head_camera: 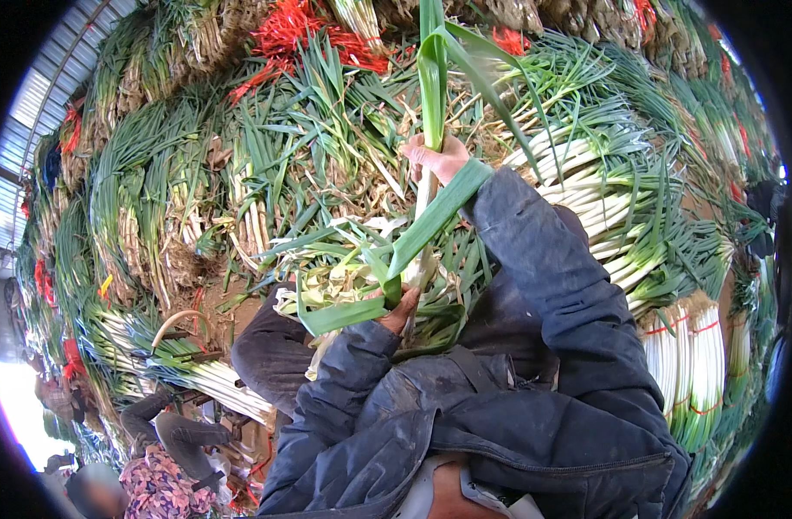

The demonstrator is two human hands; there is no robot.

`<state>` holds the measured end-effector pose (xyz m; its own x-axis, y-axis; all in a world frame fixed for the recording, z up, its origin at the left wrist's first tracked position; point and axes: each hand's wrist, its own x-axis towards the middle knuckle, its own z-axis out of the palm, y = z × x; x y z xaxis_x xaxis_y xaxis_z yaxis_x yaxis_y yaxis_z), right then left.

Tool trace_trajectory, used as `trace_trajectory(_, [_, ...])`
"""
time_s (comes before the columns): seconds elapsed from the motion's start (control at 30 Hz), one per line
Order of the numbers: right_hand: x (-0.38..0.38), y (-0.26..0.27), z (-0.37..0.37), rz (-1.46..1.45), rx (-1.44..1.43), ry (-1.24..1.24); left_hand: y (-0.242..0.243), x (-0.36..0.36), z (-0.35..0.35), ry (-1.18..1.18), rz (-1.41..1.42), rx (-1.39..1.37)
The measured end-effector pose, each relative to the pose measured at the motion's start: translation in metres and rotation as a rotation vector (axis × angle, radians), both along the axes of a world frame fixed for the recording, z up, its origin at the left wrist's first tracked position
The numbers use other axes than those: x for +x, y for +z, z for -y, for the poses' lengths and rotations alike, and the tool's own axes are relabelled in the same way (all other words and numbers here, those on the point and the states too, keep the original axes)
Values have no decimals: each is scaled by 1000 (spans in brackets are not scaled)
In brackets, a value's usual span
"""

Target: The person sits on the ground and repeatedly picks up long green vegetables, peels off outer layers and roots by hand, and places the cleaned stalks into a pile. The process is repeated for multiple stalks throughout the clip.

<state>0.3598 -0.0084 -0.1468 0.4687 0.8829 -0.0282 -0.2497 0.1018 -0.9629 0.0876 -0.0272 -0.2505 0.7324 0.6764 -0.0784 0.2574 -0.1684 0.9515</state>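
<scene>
A long green onion [427,188] runs away from my lap, its green leaves at the top and its pale stalk between my hands. My right hand [441,156] is closed around it just below the leaves. Near the lower end, my left hand [399,313] grips a peeled-back green leaf [428,224] beside the stalk; the fingers are partly hidden by leaves. That leaf loops up towards my right sleeve. Pale peeled outer leaves [344,282] lie heaped over my lap beside my left hand.
White-stalked green onions [590,188] are piled at right, above tied bundles [704,363]. Unpeeled bundles [133,240] stand at left. Red ties [298,32] lie at the top. More peeled onions [227,389] lie lower left, near another person [162,480] seated there.
</scene>
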Motion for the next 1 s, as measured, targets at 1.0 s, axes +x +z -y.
trace_trajectory(1.0, [-9,-14,-6,247,103,-85,68,83,-48,134,282,775])
